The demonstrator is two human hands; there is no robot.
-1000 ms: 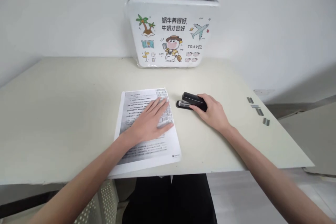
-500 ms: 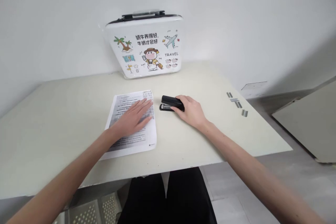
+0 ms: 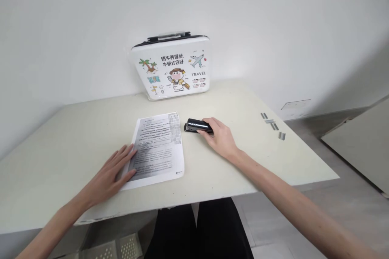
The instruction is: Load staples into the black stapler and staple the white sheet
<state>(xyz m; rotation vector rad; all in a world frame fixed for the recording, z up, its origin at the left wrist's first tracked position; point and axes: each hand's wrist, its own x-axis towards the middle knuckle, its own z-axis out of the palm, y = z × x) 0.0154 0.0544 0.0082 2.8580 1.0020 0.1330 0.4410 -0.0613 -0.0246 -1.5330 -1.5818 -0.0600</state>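
Note:
A printed sheet of paper [image 3: 153,149] lies on the table in front of me; whether it is one sheet or more I cannot tell. My left hand [image 3: 114,170] rests at its left edge, fingers stretched out and apart, the tips touching the paper. To the right of the sheet a black stapler [image 3: 196,124] lies on the table, its front end pointing left toward the paper. My right hand [image 3: 220,135] is wrapped round the stapler's rear end, thumb along the near side. A small gap separates the stapler from the paper.
Several strips of staples [image 3: 273,125] lie near the right edge of the pale table [image 3: 212,178]. A white cartoon-printed case [image 3: 173,68] with a black handle stands against the wall at the back. Perforated baskets [image 3: 130,247] sit below the table.
My left hand has slid from the middle of the paper left to its edge. My right hand stays on the stapler, whose top is now tilted differently. The view has tipped up slightly.

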